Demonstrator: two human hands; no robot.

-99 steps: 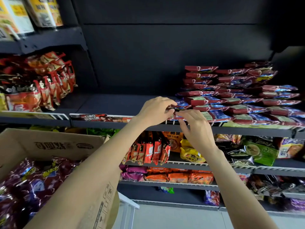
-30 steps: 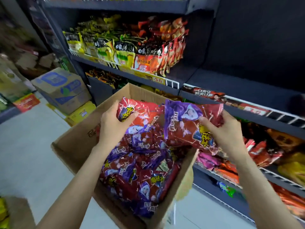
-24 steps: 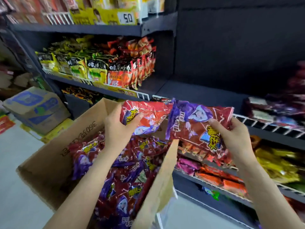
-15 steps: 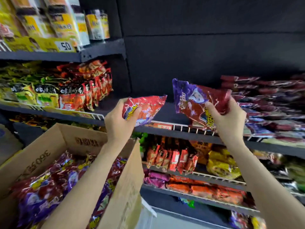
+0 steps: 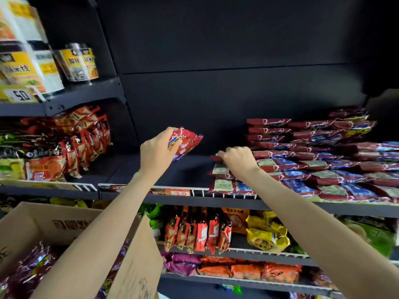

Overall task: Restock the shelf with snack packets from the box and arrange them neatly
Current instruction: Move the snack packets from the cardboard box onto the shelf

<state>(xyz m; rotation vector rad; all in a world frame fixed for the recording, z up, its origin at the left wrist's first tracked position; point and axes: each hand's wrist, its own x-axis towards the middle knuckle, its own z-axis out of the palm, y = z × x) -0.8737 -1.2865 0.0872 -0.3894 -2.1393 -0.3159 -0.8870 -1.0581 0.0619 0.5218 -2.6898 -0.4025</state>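
Packets being laid on the shelf (image 5: 185, 171)

One packet (image 5: 218, 158) is pinched onto the stack (image 5: 313, 160) by the right hand (image 5: 237, 160); another red packet (image 5: 184, 143), gripped by the left hand (image 5: 156, 152), is to be placed next.

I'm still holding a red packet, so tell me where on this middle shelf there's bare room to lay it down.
Bare dark shelf runs between the upright packets on the left and the flat stacks on the right, right under the packet in your left hand. The right side is crowded; your right hand is on the stack's near edge.
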